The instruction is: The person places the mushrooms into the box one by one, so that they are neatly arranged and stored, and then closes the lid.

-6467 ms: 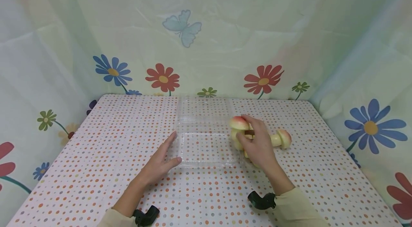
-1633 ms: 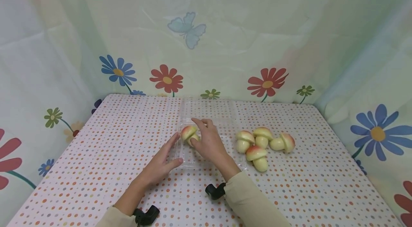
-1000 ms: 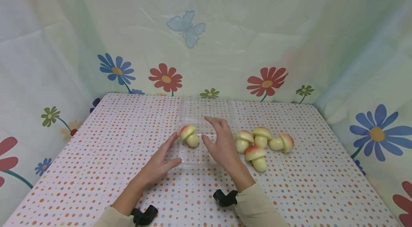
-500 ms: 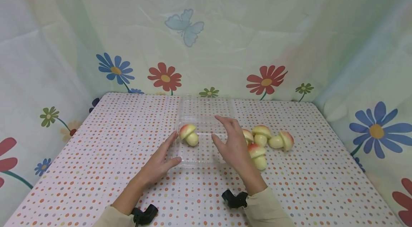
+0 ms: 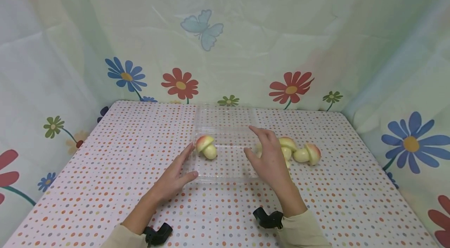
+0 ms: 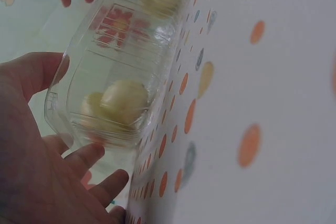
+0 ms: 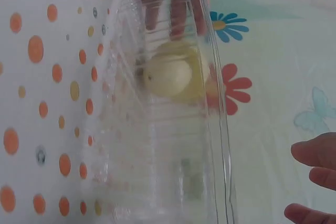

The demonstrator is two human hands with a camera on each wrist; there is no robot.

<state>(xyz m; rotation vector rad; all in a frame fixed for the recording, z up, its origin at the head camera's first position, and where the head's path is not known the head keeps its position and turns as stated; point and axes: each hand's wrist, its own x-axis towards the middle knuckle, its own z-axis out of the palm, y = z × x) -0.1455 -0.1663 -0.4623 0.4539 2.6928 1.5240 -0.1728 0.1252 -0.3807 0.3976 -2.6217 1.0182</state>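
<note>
A clear plastic clamshell container (image 5: 232,179) lies open on the table, its lid hinged to the back. Inside, at the left, is one yellow mushroom (image 5: 207,148) with a reddish cap, toy-like in look. My left hand (image 5: 172,175) touches the container's left side with fingers extended and thumb at the near corner; the left wrist view has the thumb (image 6: 50,69) at the rim. Over the container's right edge hovers my right hand (image 5: 270,158), fingers spread and holding nothing. Several similar mushrooms (image 5: 309,154) lie right of the container, some partly hidden behind that hand.
A dotted cloth covers the table (image 5: 351,201). Behind it and at both sides hangs a pale curtain (image 5: 246,45) printed with flowers and a butterfly. Black camera mounts sit at both wrists, including the left mount (image 5: 159,234).
Earlier, the right hand took one mushroom from the right-hand group and set it in the container's left part. It has since let go and moved right, back over the group. The left hand stays put.
</note>
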